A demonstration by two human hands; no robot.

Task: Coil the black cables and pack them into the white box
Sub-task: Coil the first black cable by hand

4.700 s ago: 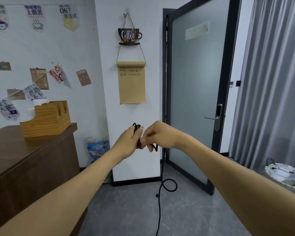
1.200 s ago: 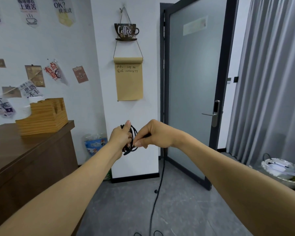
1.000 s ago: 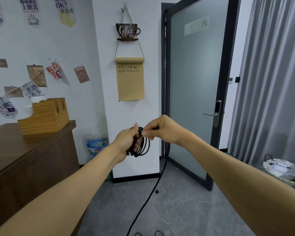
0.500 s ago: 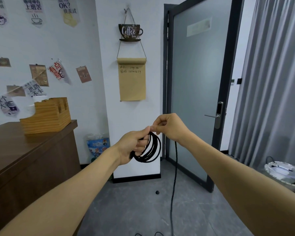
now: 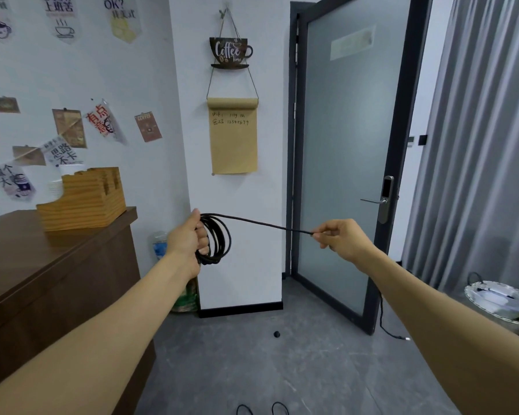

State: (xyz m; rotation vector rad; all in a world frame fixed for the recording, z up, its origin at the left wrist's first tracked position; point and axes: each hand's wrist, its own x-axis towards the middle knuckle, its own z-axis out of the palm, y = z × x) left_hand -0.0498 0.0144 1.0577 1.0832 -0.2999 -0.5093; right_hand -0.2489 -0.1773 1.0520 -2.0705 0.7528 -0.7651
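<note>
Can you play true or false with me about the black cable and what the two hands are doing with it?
1. The left hand holds a coil of black cable. True.
2. The right hand is flat and open and touches nothing. False: its fingers pinch the cable, which runs in a line from the coil across to it.
3. The coil lies on the brown desk. False: it hangs in the air in the left hand, away from the desk.
4. A paper roll hangs on the wall under a coffee cup sign. True.
5. The white box is in the left hand. False: no white box shows in this view.
</note>
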